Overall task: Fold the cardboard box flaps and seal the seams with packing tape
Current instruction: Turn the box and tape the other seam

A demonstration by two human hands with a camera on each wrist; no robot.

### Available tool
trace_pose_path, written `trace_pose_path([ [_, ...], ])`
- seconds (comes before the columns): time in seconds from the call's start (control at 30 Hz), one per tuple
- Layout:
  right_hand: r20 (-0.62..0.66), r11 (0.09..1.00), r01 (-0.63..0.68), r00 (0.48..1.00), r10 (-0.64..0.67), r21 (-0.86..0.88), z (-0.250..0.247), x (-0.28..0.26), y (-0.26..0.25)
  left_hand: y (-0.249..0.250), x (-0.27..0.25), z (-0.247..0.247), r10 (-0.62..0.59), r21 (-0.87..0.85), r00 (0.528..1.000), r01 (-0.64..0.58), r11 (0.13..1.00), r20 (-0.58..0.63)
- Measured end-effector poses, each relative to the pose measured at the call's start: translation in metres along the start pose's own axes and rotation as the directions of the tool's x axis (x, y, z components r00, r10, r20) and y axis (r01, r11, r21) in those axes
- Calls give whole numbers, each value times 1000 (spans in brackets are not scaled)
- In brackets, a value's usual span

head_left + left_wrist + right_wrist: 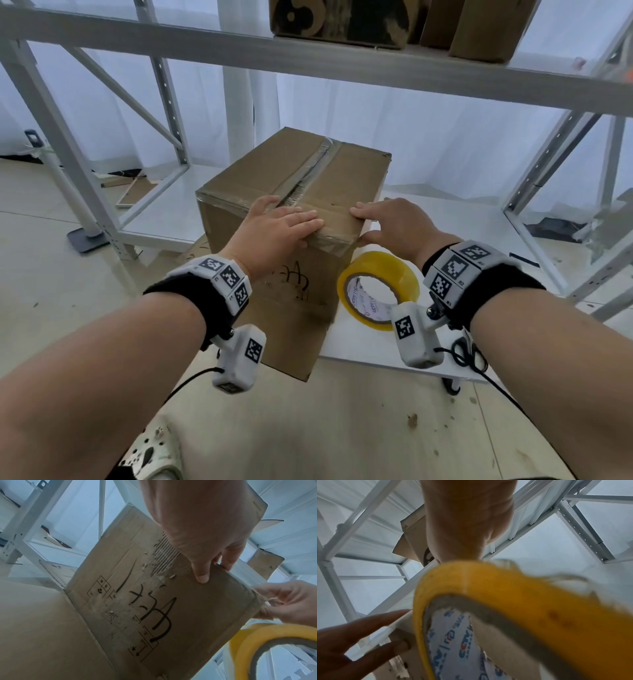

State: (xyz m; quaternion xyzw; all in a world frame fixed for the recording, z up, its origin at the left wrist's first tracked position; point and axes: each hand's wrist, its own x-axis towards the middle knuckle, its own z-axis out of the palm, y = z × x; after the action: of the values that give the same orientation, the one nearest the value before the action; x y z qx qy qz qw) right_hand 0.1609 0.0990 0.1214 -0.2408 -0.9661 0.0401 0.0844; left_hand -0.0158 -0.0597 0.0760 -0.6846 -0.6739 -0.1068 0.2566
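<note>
Cardboard box [291,192], flaps folded down and a clear strip already laid along the centre seam, is seen standing on the low white shelf [462,219] of a metal rack, where both hands can reach its top at a crouch. At left, the left hand [274,229] is laid flat across the near top edge, its grip spread, fingers straight and pressed onto the tape that wraps that edge; in the left wrist view the thumb [202,574] is shown bearing on the front panel just below the edge. The placement is judged to serve two ends: the tape is rubbed down so it bonds, and the box is kept from sliding on the smooth shelf. Handwritten marks and torn patches of old tape are visible on the front panel beneath.

At right, the right hand [387,219] is set at the near right corner of the box, fingertips on top and thumb against the side, apparently smoothing or pinching the tape end over the corner; whether anything is actually pinched cannot be told. Below it, the yellow tape roll [376,287] is stood on edge on the shelf, just beside the box and beneath the right wrist, apparently kept close for the next strip. Black-handled scissors [469,356] are partly seen at the shelf's near edge.
</note>
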Motion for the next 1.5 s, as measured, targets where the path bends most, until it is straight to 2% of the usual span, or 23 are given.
trace_pose_path([
  [0.23,-82,999,1,997,-5,-46,11,5,-37,-45,-19,-6,15,-85,995,-6,996,98],
  [0.37,-67,1000,-7,998,5,-21,9,12,-46,-48,-23,-2,-94,-108,993,102,989,74],
  [0.43,-49,992,-12,999,18,123,0,17,-39,-39,-25,0,-176,-126,984,179,976,33],
  [0.5,-51,934,-56,996,79,354,-8,26,-29,-31,-26,-1,-270,-175,963,270,947,25],
  [0.53,-50,913,-82,992,112,399,-11,31,-26,-27,-26,-3,-313,-205,948,317,926,54],
  [0.6,-19,923,-99,993,114,373,-12,42,-24,-24,-23,-16,-351,-208,924,377,903,150],
  [0.7,48,960,-68,997,57,273,-5,56,-22,-27,-12,-39,-312,-144,904,364,920,292],
  [0.8,88,957,-66,995,43,284,-9,63,-15,-30,2,-60,-325,-157,893,386,909,312],
  [0.87,109,950,-76,993,45,302,-15,64,-7,-32,12,-63,-433,-160,849,494,855,304],
  [0.93,111,939,-110,991,77,327,-20,65,2,-35,25,-58,-521,-121,776,590,798,356],
  [0.97,111,934,-132,989,100,331,-21,66,7,-36,34,-54,-538,-71,732,617,784,419],
  [1.03,114,928,-184,981,154,324,-20,69,19,-36,52,-44,-550,66,612,632,772,568],
  [1.1,113,918,-264,964,241,297,-18,76,31,-33,69,-40,-559,181,523,605,775,643],
  [1.17,124,900,-370,929,350,232,-16,85,44,-27,81,-39,-567,243,505,569,786,651],
  [1.27,116,843,-470,882,456,261,-11,107,63,-29,88,-34,-573,265,518,550,792,635],
  [1.43,119,844,-428,903,412,324,5,133,81,-35,85,-27,-555,247,499,554,795,666],
  [1.5,115,792,-407,909,401,455,10,129,86,-38,84,-25,-547,223,499,568,792,672],
])
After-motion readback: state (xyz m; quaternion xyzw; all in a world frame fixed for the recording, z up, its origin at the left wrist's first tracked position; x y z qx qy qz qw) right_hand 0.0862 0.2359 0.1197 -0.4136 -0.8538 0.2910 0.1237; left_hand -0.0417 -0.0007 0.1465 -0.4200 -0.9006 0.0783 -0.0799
